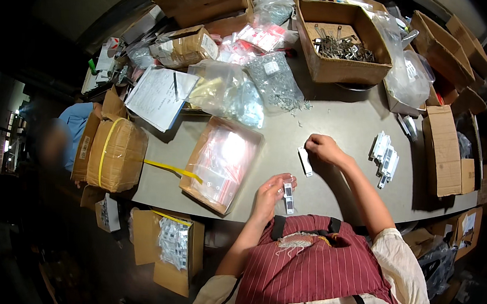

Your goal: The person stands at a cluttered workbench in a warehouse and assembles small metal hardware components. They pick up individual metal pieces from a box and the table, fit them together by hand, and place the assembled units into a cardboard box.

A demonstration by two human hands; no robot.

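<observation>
Maroon apron (pixel 317 265) borders the table edge (pixel 239 215), 2 hands (pixel 326 150) gripping 1 slim piece (pixel 305 162) each, room between.

The left hand (pixel 267 198) holds a black-and-white strip (pixel 289 199) while the right hand (pixel 325 149) pinches a white piece (pixel 305 162) over the grey table (pixel 351 118).

I class this place as a small-parts workshop. Evidence: my grey worktable (pixel 327 117) is crowded with cardboard; one open carton (pixel 343 73) holds loose metal pieces (pixel 345 49), and a clear bag (pixel 270 76) holds small hardware. A shallow box (pixel 197 198) contains clear plastic sleeves (pixel 221 170). I also record paper sheets (pixel 154 95), a strapped carton (pixel 126 156) and my striped apron (pixel 314 265).
</observation>
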